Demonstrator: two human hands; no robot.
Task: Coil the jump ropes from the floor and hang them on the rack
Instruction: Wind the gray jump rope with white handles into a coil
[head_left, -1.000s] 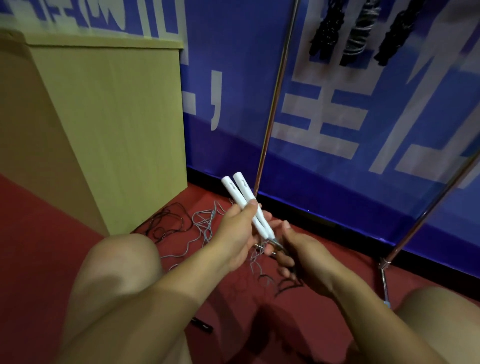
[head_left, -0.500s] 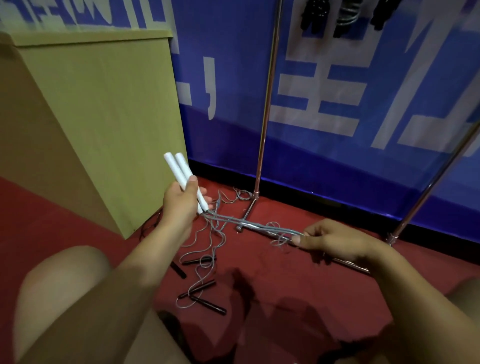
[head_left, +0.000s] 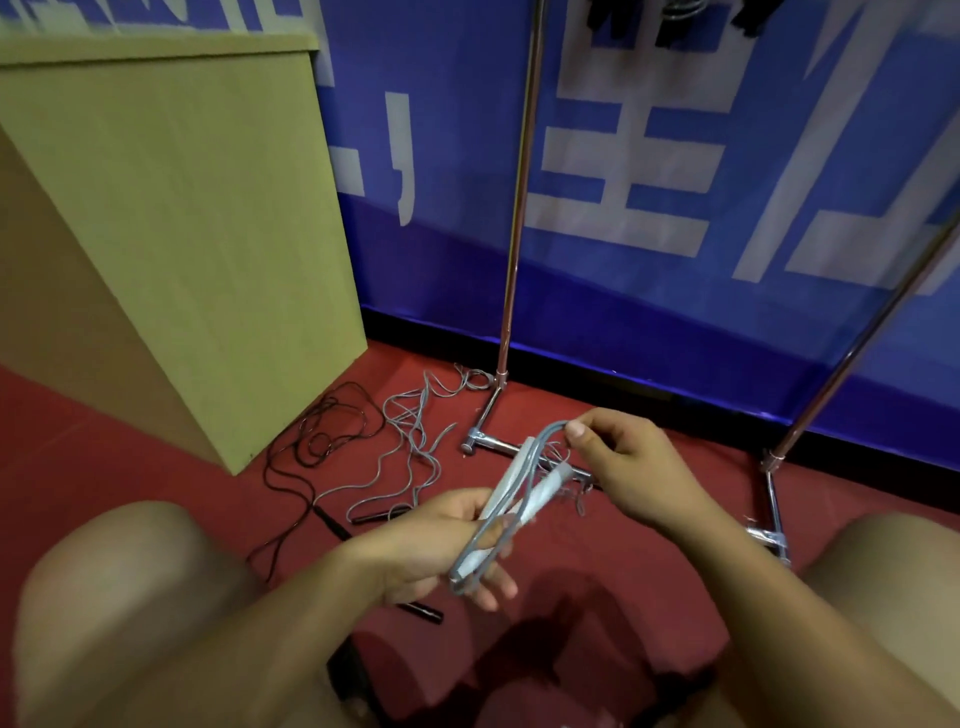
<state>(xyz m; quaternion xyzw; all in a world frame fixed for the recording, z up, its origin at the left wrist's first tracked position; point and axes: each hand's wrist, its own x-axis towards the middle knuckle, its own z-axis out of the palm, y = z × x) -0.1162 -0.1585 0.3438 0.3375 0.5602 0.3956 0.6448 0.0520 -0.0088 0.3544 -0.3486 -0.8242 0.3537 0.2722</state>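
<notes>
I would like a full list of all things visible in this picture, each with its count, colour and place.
white handles: two, white, held together in the left hand
grey rope: one, grey, looped along the handles up to the right hand
loose grey rope: count unclear, grey, tangled on the floor by the rack foot
black rope: one, black, on the floor beside the box
black handles: at least three, black, on the floor near the left hand
rack: one, chrome, against the wall
coiled ropes: several, dark, at the top edge
box: one, yellow-green, left
wall banner: blue and white, behind
floor: red
left hand: grips the handles
right hand: pinches the rope loop
knees: two, bare, lower corners
</notes>
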